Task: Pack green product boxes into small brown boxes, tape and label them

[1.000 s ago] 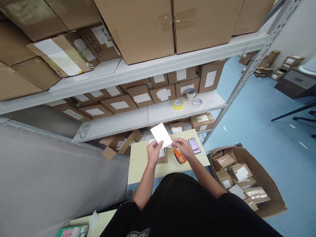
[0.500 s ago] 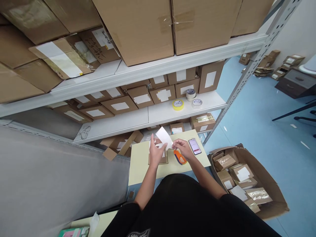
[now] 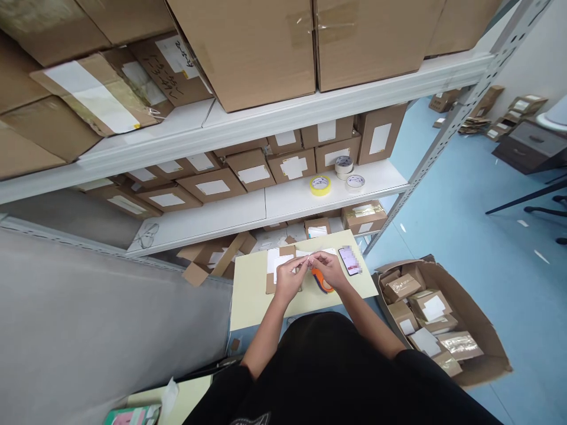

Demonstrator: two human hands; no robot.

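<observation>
My left hand (image 3: 290, 277) and my right hand (image 3: 328, 268) meet above the pale yellow table (image 3: 252, 295), fingertips pinched together on a white paper (image 3: 316, 252) that shows behind and between them. Under my left hand lies a flat cardboard piece (image 3: 271, 283) with white labels on it. An orange and blue tape dispenser (image 3: 323, 282) rests just below my right hand, partly covered by it. To the right of that hand is a phone (image 3: 349, 261) with a lit screen.
Metal shelves (image 3: 248, 130) with cardboard boxes stand ahead. Tape rolls (image 3: 319, 185) sit on the middle shelf. An open carton (image 3: 481, 354) of small parcels is on the floor at right. An open box (image 3: 217, 257) lies beyond the table's left side.
My left hand has closed from a spread grip and moved right to meet my right hand. The white paper has dropped from its raised, upright position and is mostly behind the fingers.
</observation>
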